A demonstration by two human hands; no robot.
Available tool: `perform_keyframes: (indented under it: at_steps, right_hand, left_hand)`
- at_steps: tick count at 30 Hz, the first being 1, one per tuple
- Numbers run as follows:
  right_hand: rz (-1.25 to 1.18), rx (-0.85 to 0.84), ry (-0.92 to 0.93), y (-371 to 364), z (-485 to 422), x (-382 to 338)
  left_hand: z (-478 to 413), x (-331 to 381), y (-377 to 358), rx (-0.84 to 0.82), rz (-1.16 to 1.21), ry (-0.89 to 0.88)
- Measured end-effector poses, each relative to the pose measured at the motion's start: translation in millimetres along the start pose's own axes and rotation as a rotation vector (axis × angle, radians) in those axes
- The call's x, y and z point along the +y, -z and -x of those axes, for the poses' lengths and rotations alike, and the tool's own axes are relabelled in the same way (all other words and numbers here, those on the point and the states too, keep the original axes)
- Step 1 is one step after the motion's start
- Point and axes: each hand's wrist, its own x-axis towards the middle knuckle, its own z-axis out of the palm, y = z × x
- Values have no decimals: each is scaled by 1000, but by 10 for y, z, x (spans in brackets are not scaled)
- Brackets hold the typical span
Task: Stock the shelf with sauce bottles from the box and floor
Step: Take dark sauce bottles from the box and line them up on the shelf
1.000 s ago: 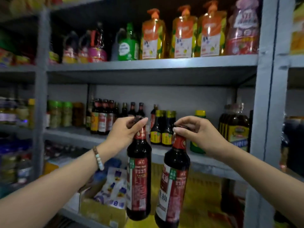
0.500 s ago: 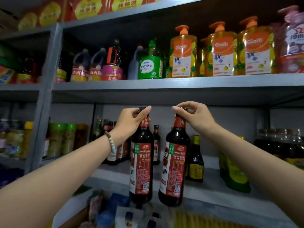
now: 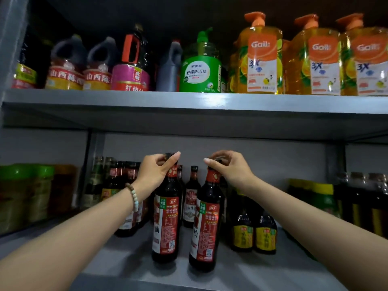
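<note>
So, two dark sauce bottles with red labels are held by their caps in the middle of the frame, one per hand. The left bottle [image 3: 165,223] is pinched at the cap by the left hand [image 3: 154,174]. The thumb and fingertips [image 3: 174,157] are closed round the top and the other fingers are curled in behind. A bead bracelet [image 3: 133,196] is worn on that wrist. The right bottle [image 3: 206,229] is gripped the same way by the right hand [image 3: 232,171], with fingertips [image 3: 210,162] bunched together over the black cap. Both bottles are kept upright and side by side, close but with a thin gap between them, near the front edge of the grey lower shelf [image 3: 126,256]. Their bases are seen right down at the shelf board. Whether they're actually set down or a hair above it can't be told tbh.

Behind them, more dark bottles [image 3: 191,198] are lined up toward the back. Two shorter yellow-labelled bottles [image 3: 243,234] are parked just right of the right bottle. At the left edge, some green-lidded jars [image 3: 25,194] are blurred out. On the upper shelf [image 3: 189,101], orange pump bottles [image 3: 262,59] are lined up at upper right. A green pump bottle [image 3: 200,70] is set in the upper middle, and dark jugs [image 3: 67,66] with handles are lined up at upper left.
</note>
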Motion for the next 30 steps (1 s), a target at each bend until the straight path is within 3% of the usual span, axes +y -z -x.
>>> perform_keyframes:
  at_steps: [16,30]
  right_hand:
    - [32,-85,-86,-211,-17,182]
    - [178,36,-157,-334,3,215]
  left_hand:
    - [-86,-451,-101,-55,48,41]
    - [-22,-502,-256,-73,110,150]
